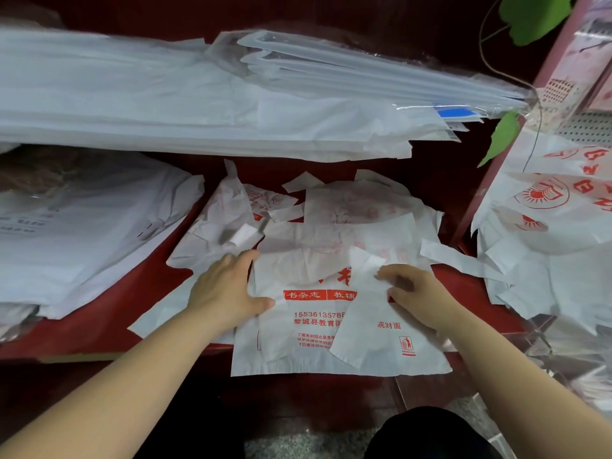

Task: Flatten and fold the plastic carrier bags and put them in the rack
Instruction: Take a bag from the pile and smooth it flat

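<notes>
A white plastic carrier bag [311,329] with red print lies on the red shelf [116,293], its lower edge hanging over the front. My left hand [228,289] lies flat on the bag's left side, fingers straight, thumb pointing right. My right hand [414,293] holds a folded-over flap [367,313] of the bag, fingers curled on its edge. More crumpled white bags [351,207] with faded red print lie behind it on the shelf.
A thick stack of flat white bags [198,104] fills the shelf above. Another pile [76,226] sits at the left. Printed bags [556,233] hang from a rack at the right, beside green leaves [503,137]. The floor lies below.
</notes>
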Demonstrator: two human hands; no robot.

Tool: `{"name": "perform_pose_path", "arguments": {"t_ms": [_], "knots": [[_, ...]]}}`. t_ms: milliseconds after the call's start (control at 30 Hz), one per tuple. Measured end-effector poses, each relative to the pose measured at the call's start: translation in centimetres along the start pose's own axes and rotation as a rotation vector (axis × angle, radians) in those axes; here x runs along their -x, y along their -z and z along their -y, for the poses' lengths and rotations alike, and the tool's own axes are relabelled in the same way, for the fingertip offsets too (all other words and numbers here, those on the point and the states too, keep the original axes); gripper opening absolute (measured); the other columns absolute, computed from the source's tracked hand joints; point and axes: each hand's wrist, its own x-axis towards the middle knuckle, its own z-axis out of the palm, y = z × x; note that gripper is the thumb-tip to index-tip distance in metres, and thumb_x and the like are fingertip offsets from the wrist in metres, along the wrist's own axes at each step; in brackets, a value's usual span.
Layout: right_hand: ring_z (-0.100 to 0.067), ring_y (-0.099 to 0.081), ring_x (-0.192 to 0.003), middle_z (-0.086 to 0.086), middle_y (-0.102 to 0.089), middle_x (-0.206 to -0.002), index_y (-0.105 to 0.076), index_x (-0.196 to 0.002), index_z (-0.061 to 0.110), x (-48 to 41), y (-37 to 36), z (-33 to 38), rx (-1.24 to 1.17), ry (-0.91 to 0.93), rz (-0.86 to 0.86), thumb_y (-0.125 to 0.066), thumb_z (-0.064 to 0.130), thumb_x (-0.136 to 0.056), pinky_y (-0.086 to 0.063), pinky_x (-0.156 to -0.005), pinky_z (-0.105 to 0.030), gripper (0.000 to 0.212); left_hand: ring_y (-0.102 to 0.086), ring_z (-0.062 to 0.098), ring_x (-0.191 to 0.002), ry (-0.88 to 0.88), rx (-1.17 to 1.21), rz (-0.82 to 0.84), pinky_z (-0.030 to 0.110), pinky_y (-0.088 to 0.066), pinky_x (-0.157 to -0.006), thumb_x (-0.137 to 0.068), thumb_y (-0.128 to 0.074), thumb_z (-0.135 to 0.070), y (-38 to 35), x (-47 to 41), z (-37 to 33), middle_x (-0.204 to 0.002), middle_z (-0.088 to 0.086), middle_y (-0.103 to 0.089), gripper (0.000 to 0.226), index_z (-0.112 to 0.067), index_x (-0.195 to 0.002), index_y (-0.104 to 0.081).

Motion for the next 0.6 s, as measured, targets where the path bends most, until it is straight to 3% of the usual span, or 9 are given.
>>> {"name": "perform_pose_path", "arguments": {"t_ms": [67,133,200,267,367,467,600], "knots": [[-0.013,-0.049,-0.110,-0.003,-0.054,-0.125,-0.059,-0.115,0.007,-0.1,0.2,-0.2,0.002,-0.004,-0.024,-0.043,-0.012,-0.085,-0.029,-0.078,0.000,0.039,-0.004,0.017,-0.140,-0.170,-0.025,-0.015,0.030,-0.005,-0.112,-0.086,-0.055,-0.027,-0.3,-0.2,-0.1,-0.152,-0.002,-0.007,0.077,-0.028,-0.146,-0.007],[-0.016,-0.050,-0.105,-0.008,-0.055,-0.124,-0.058,-0.115,0.004,-0.4,0.6,-0.4,0.030,0.009,-0.125,-0.044,-0.011,-0.085,-0.032,-0.074,-0.001,0.036,0.013,0.010,-0.141,-0.283,0.026,0.072,0.025,0.011,-0.110,-0.090,-0.043,-0.010,-1.0,-0.4,-0.3,-0.154,-0.008,0.009,0.073,-0.028,-0.147,-0.001],[-0.024,-0.048,-0.116,-0.010,-0.054,-0.127,-0.057,-0.119,0.004,-0.9,1.0,-0.5,0.110,0.035,-0.195,-0.050,-0.004,-0.086,-0.031,-0.089,-0.012,0.035,0.008,0.006,-0.141,-0.273,0.112,0.122,0.020,0.008,-0.109,-0.095,-0.033,-0.009,-1.7,-0.3,-0.5,-0.155,-0.008,0.005,0.063,-0.025,-0.147,-0.002],[-0.025,-0.042,-0.124,-0.008,-0.051,-0.132,-0.050,-0.128,0.008,-1.4,1.2,-0.7,0.222,0.039,-0.120,-0.054,0.004,-0.087,-0.028,-0.099,-0.022,0.042,0.001,0.006,-0.142,-0.263,0.106,0.109,0.020,0.002,-0.110,-0.100,-0.027,-0.025,-2.3,-0.3,-0.7,-0.156,-0.006,-0.001,0.052,-0.023,-0.147,-0.004],[-0.025,-0.044,-0.120,-0.006,-0.052,-0.131,-0.047,-0.131,0.012,-2.2,1.2,-0.8,0.334,-0.014,-0.045,-0.056,0.015,-0.088,-0.032,-0.098,-0.028,0.044,0.005,0.006,-0.142,-0.279,-0.050,0.111,0.022,0.004,-0.111,-0.097,-0.022,-0.047,-2.9,-0.4,-0.8,-0.155,-0.008,0.004,0.059,-0.025,-0.147,-0.001],[-0.023,-0.052,-0.104,-0.006,-0.059,-0.115,-0.056,-0.122,0.011,-3.0,1.2,-0.5,0.287,-0.031,-0.108,-0.054,0.011,-0.088,-0.038,-0.083,-0.024,0.033,0.009,0.007,-0.141,-0.283,-0.109,0.123,0.023,0.007,-0.111,-0.096,-0.021,-0.050,-3.0,-0.3,-0.8,-0.155,-0.007,0.009,0.061,-0.026,-0.147,0.003],[-0.007,-0.048,-0.061,0.000,-0.057,-0.079,-0.064,-0.100,0.008,-3.8,1.3,-0.2,-0.112,-0.183,-0.188,-0.052,0.003,-0.088,-0.037,-0.044,-0.005,0.018,0.010,0.006,-0.141,-0.297,-0.125,0.113,0.024,0.007,-0.111,-0.097,-0.020,-0.049,-2.9,-0.2,-0.7,-0.155,-0.008,0.010,0.059,-0.027,-0.147,0.003]]}}
